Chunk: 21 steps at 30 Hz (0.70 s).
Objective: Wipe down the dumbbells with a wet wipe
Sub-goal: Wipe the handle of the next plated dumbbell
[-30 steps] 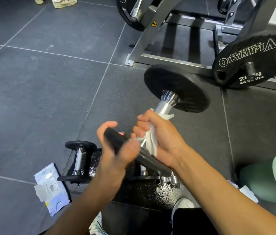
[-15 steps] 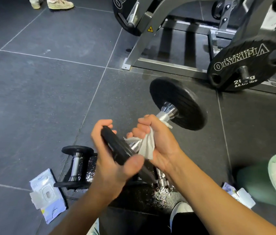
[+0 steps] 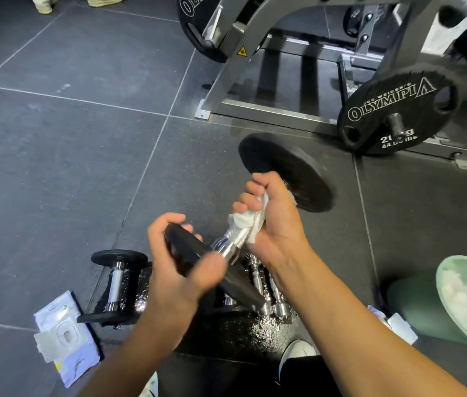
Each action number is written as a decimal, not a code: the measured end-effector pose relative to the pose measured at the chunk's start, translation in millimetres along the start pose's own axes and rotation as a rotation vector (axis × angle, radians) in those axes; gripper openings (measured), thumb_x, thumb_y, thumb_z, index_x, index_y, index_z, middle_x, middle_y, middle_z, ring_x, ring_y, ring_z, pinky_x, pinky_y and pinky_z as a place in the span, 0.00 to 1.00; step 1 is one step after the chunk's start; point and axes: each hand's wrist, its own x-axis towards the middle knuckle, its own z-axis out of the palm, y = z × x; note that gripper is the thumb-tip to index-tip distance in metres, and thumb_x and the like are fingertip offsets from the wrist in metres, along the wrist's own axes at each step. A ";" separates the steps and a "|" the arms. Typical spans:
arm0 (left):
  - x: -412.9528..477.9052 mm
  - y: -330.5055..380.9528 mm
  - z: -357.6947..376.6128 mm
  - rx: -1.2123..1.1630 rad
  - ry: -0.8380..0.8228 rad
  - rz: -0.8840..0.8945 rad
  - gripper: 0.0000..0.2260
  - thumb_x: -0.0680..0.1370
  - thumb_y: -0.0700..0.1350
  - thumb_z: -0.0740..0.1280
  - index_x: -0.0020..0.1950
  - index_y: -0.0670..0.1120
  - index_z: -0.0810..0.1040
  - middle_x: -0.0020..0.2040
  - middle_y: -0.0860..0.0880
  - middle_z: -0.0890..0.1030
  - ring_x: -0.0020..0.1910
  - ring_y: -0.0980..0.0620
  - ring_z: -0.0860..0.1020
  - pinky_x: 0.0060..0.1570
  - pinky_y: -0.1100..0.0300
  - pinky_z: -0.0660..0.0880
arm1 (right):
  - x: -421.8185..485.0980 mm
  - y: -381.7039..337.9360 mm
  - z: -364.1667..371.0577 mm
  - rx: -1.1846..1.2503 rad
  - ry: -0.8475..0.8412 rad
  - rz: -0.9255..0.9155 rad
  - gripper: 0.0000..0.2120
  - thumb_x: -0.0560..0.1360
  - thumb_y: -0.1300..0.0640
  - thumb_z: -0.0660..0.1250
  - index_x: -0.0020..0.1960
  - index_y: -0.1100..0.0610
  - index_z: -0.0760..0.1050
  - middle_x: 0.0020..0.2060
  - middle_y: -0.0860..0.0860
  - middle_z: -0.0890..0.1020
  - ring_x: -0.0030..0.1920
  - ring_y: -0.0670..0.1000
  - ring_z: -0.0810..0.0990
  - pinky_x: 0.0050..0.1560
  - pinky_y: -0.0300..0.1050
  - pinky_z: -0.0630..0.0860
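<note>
Right hand point(image 3: 274, 216) wraps the wipe point(image 3: 248, 222) round the dumbbell point(image 3: 286, 170) bar; left hand point(image 3: 180, 265) grips its near plate; floor dumbbell point(image 3: 116, 285) likely awaits wiping.

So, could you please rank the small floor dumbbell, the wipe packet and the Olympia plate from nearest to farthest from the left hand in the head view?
1. The small dumbbell, on the floor just beside the left hand.
2. The wipe packet, lower left on the floor.
3. The Olympia plate, upper right on the machine.
</note>
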 end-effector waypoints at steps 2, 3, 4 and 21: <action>0.9 -13.5 -4.7 0.548 -0.053 0.452 0.43 0.54 0.56 0.84 0.64 0.56 0.68 0.70 0.46 0.72 0.69 0.52 0.75 0.67 0.56 0.74 | 2.8 0.7 -2.3 0.041 0.056 -0.025 0.17 0.76 0.58 0.69 0.33 0.51 0.66 0.27 0.45 0.62 0.32 0.46 0.58 0.36 0.40 0.62; 2.6 -16.5 -6.6 0.716 -0.075 0.636 0.44 0.54 0.57 0.85 0.64 0.53 0.68 0.73 0.38 0.67 0.76 0.52 0.68 0.72 0.59 0.70 | 2.7 0.7 -2.9 0.060 0.072 -0.025 0.17 0.77 0.58 0.68 0.32 0.51 0.66 0.27 0.45 0.62 0.32 0.46 0.58 0.37 0.40 0.63; 4.5 -17.1 -8.1 0.822 -0.097 0.775 0.44 0.54 0.59 0.86 0.63 0.50 0.68 0.73 0.32 0.63 0.80 0.47 0.64 0.75 0.57 0.68 | 2.2 0.1 -3.1 0.079 0.081 -0.021 0.18 0.78 0.58 0.67 0.32 0.51 0.65 0.27 0.45 0.61 0.32 0.45 0.58 0.37 0.39 0.63; 7.4 28.0 3.2 -0.460 -0.116 -0.470 0.27 0.72 0.70 0.63 0.42 0.44 0.80 0.44 0.43 0.87 0.49 0.41 0.88 0.48 0.31 0.82 | -32.1 15.8 9.4 -0.210 -0.340 0.246 0.19 0.79 0.66 0.63 0.32 0.53 0.65 0.24 0.50 0.69 0.27 0.48 0.74 0.45 0.45 0.78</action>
